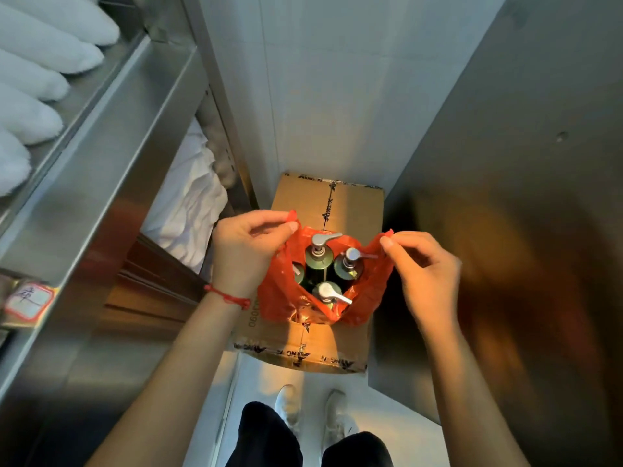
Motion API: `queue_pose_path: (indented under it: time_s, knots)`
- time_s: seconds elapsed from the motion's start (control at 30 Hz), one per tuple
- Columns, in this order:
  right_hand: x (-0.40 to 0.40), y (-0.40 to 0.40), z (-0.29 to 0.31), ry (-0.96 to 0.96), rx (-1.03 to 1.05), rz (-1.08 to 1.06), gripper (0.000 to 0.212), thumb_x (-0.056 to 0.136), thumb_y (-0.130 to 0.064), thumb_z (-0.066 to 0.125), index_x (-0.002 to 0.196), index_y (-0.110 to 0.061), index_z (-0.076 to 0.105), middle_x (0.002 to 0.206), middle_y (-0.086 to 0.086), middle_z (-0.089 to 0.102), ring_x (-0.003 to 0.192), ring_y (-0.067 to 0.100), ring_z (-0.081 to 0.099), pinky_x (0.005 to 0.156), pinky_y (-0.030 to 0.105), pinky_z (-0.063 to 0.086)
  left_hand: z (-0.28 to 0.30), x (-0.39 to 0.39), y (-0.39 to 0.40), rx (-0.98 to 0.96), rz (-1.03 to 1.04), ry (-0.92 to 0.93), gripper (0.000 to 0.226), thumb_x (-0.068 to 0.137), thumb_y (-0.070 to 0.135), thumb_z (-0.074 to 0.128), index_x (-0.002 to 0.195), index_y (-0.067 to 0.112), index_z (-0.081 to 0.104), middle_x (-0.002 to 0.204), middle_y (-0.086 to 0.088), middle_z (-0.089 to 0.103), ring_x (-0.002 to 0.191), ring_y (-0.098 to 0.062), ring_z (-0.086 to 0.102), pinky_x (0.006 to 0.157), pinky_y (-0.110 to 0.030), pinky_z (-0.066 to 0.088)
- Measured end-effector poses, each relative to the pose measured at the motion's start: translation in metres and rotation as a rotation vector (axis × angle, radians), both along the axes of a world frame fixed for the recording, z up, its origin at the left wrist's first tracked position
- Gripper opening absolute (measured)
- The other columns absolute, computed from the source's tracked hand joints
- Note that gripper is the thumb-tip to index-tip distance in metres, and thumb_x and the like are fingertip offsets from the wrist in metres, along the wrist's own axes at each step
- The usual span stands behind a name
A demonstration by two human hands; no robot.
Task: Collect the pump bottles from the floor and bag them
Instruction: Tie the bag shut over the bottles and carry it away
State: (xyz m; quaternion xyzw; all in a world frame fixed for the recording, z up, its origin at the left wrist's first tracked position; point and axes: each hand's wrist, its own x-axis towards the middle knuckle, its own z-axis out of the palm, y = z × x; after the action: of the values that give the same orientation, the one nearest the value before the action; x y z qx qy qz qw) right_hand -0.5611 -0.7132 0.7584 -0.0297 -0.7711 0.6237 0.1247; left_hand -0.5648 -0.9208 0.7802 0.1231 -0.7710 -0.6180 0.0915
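Note:
An orange plastic bag (365, 298) stands on a taped cardboard box (323, 203). Inside it are several dark green pump bottles with silver pump heads: one at the back (318, 259), one at the right (350, 264), one at the front (328, 293), and one half hidden at the left (298, 271). My left hand (246, 251) pinches the bag's left handle. My right hand (423, 267) pinches the right handle. The bag's mouth is held apart between them.
A steel shelf unit (111, 136) with folded white towels (40, 62) runs along the left, with white linen (188, 203) lower down. A metal panel (505, 197) closes the right side. My white shoes (290, 406) stand on the pale floor below the box.

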Motion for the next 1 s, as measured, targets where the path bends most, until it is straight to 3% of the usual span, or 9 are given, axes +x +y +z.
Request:
queue_pose_path:
  time_s: [0.13,0.23,0.37,0.5,0.6,0.73,0.87,1.0]
  knots:
    - [-0.012,-0.008,-0.005,0.033,0.061,0.047,0.011,0.075,-0.004,0.070,0.078,-0.015,0.070,0.093,0.006,0.064,0.092,0.019,0.063,0.083,0.030,0.049,-0.008,-0.019,0.013,-0.194,-0.059,0.235,0.015,0.072,0.003,0.073,0.086,0.006,0.072,0.085,-0.005,0.064,0.079,-0.002,0.060,0.079,-0.023,0.050]
    - [-0.021,-0.015,-0.006,0.016,0.018,0.094,0.009,0.076,-0.003,0.069,0.080,-0.011,0.071,0.093,0.004,0.067,0.091,0.013,0.064,0.084,0.022,0.048,-0.014,-0.037,0.025,-0.148,-0.179,0.236,0.019,0.073,0.000,0.070,0.092,0.004,0.070,0.099,-0.004,0.064,0.089,0.003,0.059,0.087,-0.017,0.045]
    - [-0.027,-0.019,-0.005,-0.006,-0.018,0.127,0.008,0.077,-0.004,0.069,0.081,-0.010,0.071,0.079,0.000,0.069,0.078,0.002,0.063,0.075,0.014,0.046,-0.019,-0.053,0.046,0.138,-0.329,0.066,0.032,0.079,-0.008,0.061,0.105,0.011,0.061,0.095,-0.002,0.066,0.075,0.006,0.065,0.071,-0.010,0.049]
    - [-0.031,-0.016,-0.007,-0.001,-0.021,0.124,0.007,0.077,-0.008,0.069,0.083,-0.011,0.072,0.080,0.002,0.070,0.082,0.013,0.065,0.076,0.023,0.049,-0.030,-0.061,0.056,0.094,-0.437,0.004,0.029,0.082,-0.007,0.057,0.109,0.002,0.060,0.098,-0.003,0.064,0.072,0.011,0.062,0.067,-0.005,0.046]
    - [-0.035,-0.015,-0.009,0.013,0.020,0.107,0.008,0.076,-0.013,0.070,0.083,-0.016,0.071,0.080,-0.002,0.069,0.085,0.019,0.063,0.079,0.029,0.050,-0.031,-0.063,0.055,0.082,-0.503,-0.022,0.027,0.083,-0.004,0.056,0.105,0.011,0.062,0.079,0.002,0.068,0.062,0.007,0.063,0.056,-0.005,0.045]
    - [-0.043,-0.015,-0.013,0.025,0.008,0.086,0.012,0.073,-0.010,0.072,0.080,-0.019,0.071,0.078,-0.010,0.067,0.087,0.011,0.060,0.081,0.027,0.048,-0.032,-0.064,0.048,0.165,-0.547,-0.108,0.026,0.085,-0.003,0.055,0.102,0.016,0.063,0.055,0.012,0.068,0.049,-0.001,0.063,0.044,-0.011,0.047]
    - [-0.052,-0.018,-0.015,0.013,-0.006,0.127,0.012,0.073,-0.009,0.073,0.081,-0.017,0.072,0.077,-0.008,0.067,0.090,0.018,0.058,0.082,0.024,0.046,-0.031,-0.068,0.047,0.247,-0.673,-0.235,0.030,0.083,-0.011,0.052,0.107,0.004,0.059,0.051,0.011,0.067,0.050,0.000,0.062,0.045,-0.009,0.045]
    - [-0.064,-0.017,-0.015,-0.060,-0.047,0.201,0.008,0.074,-0.009,0.071,0.080,-0.016,0.072,0.078,-0.003,0.068,0.090,0.022,0.061,0.082,0.031,0.048,-0.033,-0.074,0.046,0.253,-0.722,-0.286,0.017,0.080,-0.006,0.059,0.093,0.004,0.065,0.047,0.008,0.065,0.045,-0.002,0.058,0.046,-0.012,0.046]
